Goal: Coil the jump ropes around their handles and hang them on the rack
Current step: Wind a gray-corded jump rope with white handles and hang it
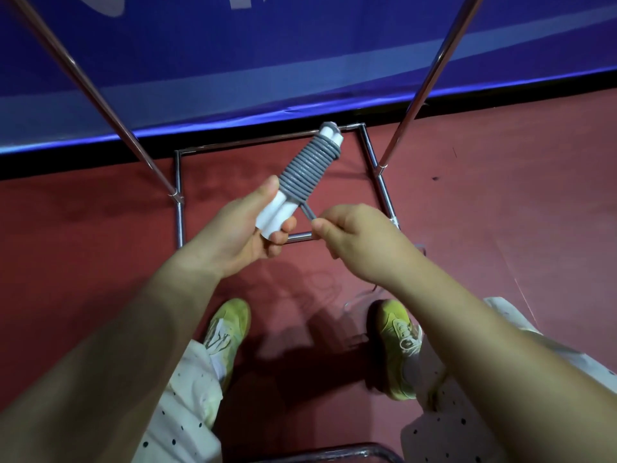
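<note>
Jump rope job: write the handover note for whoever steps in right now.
Left hand: holds the two white handles together at their near end.
Right hand: pinches a short loop of the grey rope sticking out below the coil.
Done: rope coiled tightly around both handles.
Left: secure the loop, then hang the bundle on the metal rack ahead. Other ropes: none clearly in view.

Grey jump rope coiled tightly around paired white handles.
</note>
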A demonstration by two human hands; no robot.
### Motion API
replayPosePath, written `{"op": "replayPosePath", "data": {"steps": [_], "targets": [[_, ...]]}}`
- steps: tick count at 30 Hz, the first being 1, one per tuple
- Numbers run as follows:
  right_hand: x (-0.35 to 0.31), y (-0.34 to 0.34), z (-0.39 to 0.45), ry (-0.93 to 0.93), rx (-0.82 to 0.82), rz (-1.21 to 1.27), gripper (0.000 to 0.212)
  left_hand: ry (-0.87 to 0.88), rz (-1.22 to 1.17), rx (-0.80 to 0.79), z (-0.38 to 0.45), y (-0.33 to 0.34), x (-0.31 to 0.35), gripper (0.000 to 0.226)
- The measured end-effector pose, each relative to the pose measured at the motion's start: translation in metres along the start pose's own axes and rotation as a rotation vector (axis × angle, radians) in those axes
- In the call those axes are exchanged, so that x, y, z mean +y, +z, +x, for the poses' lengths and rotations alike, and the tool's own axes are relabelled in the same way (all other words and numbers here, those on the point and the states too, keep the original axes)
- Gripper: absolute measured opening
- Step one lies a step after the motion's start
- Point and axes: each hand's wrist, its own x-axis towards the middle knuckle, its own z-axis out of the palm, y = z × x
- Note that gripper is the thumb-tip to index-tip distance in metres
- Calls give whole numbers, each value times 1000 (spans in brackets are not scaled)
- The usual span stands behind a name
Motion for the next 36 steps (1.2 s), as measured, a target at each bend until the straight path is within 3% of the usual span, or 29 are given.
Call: {"op": "replayPosePath", "data": {"steps": [4, 10, 17, 19, 21, 24, 28, 32, 36], "targets": [[-5, 0, -4, 11, -35, 93, 42, 109, 205, 95, 3, 7, -7, 30], [1, -4, -5, 42, -90, 292, 55, 196, 220, -36, 4, 12, -6, 35], [3, 5, 2, 198, -68, 458, 64, 266, 535, 93, -1, 13, -9, 53], [3, 3, 1, 181, -58, 482, 57, 244, 436, 51, -3, 14, -6, 42], [1, -1, -1, 128, -36, 531, 48, 106, 159, -36, -7, 16, 0, 33], [0, -3, -3, 48, -37, 572, 43, -93, -140, -175, -13, 18, 5, 47], [3, -5, -2, -18, -62, 451, 42, -156, -133, -279, -12, 20, 0, 61], [10, -7, 1, 38, -98, 313, 48, -111, -112, -329, -11, 19, -2, 51], [12, -14, 1, 137, -243, 527, 70, 7, -160, -355, -12, 22, -2, 45]]}}
